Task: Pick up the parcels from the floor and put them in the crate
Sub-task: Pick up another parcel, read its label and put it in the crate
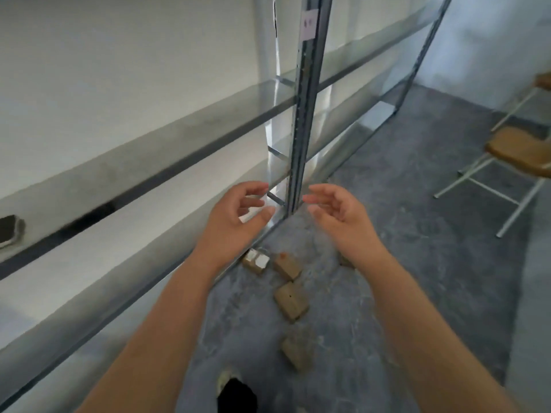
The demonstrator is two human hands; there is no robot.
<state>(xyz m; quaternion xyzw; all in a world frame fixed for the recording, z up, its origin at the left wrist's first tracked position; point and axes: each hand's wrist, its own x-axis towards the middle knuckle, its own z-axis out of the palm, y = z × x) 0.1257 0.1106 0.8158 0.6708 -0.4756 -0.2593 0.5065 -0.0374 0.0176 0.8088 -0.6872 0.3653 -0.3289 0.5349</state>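
1. Five small brown cardboard parcels lie on the grey speckled floor (417,234), below the outstretched arms. The white-labelled parcel (255,261) sits just beside the base of the metal shelving rack (149,162). The second parcel (287,266) is just to its right, the third parcel (291,301) is nearer the camera, and the fourth parcel (298,351) is nearer still. The fifth parcel (346,260) is mostly hidden behind the right wrist.
2. The left hand (235,214) is held in the air with its fingers loosely curled and thumb apart, holding nothing.
3. The right hand (340,213) faces it across a gap, fingers relaxed and slightly bent, also holding nothing.
4. The rack runs along the left wall, and its upright post (304,114) appears between the two hands.
5. A dark object (10,231) rests on a shelf at the far left, too blurred to identify.
6. Two chairs with wooden seats (518,150) stand on the right, well apart from the parcels.
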